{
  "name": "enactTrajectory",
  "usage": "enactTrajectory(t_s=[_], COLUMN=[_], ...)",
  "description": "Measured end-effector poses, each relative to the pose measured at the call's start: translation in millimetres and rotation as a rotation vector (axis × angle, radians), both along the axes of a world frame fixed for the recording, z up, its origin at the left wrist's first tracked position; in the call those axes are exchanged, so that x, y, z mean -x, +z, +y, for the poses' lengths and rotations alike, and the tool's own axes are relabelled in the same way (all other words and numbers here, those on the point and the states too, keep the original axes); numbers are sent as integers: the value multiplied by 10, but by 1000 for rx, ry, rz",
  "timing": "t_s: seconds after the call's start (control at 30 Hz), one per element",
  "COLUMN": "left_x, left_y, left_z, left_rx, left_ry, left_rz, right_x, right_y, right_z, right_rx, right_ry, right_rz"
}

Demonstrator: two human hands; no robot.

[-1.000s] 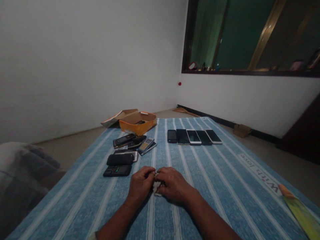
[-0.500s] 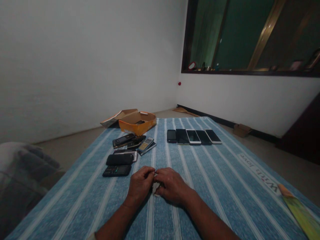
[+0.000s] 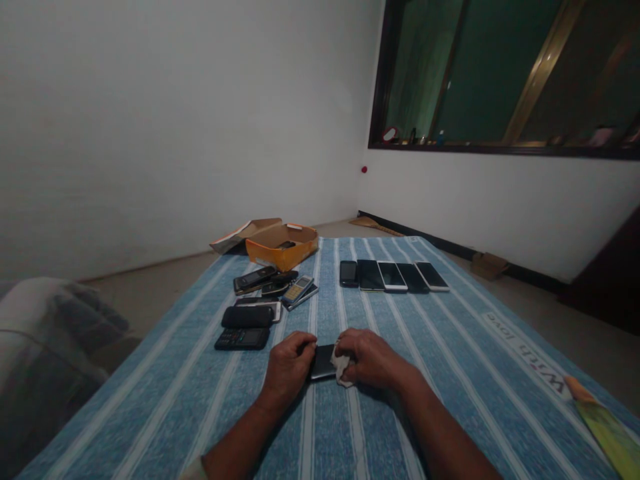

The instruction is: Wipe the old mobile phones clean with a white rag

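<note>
A dark mobile phone lies between my hands near the front of the striped cloth. My left hand is closed on the phone's left end, its fingers bent around the edge. In my right hand a crumpled white tissue is pinched, pressed against the phone's right end. Beyond my left hand sit a black keypad phone and a dark rounded case or phone. Farther back, several phones stand in a row, among them a white-edged phone and a small black phone.
An open orange box with its lid folded back stands at the far left of the blue striped cloth. Several old phones are piled before it, including a gold-keyed phone. Grey fabric bulges at the left.
My right hand has moved right with the tissue, away from my left hand, and the dark phone between them now shows. The view has shifted slightly.
</note>
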State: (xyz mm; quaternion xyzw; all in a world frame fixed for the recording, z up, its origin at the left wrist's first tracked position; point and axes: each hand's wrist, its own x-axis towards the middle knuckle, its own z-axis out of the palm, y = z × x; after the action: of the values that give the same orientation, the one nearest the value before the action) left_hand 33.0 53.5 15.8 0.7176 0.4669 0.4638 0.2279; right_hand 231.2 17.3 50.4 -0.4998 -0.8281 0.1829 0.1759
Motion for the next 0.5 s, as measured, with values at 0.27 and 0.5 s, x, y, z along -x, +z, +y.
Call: enactTrajectory(t_s=[0.27, 0.5], left_x=[6, 7], left_y=[-20, 12], left_z=[5, -33], left_rx=[-9, -49], left_ry=[-10, -45], left_rz=[11, 71], right_x=[-17, 28], right_y=[69, 43], right_z=[-57, -90], right_rx=[62, 49], right_ry=[-101, -160], right_rz=[-64, -144])
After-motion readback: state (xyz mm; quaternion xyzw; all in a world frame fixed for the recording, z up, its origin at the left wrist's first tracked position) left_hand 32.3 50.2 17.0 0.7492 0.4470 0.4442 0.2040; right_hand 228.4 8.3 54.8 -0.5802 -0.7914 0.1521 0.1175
